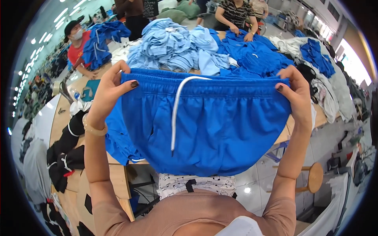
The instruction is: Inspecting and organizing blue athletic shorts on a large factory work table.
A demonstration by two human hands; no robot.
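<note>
A pair of blue shorts [220, 129] hangs stretched wide between my two hands, its elastic waistband at the top. My left hand [112, 88] pinches the left end of the waistband, thumb in front. At the opposite end, my right hand [294, 92] grips the band the same way. A white drawstring [174, 114] with a dark tip dangles down the front, left of the middle. Behind the shorts, more blue garments [122, 137] lie on the wooden table [118, 179] by my left forearm. The lower part of the shorts sags in front of my lap.
Light blue garments [165, 47] are heaped at the far side, beside a blue pile [252, 55] that a person [236, 17] handles. Another person in red [78, 49] leans at the far left. Black bundles [65, 157] lie left; a wooden stool [315, 177] stands right.
</note>
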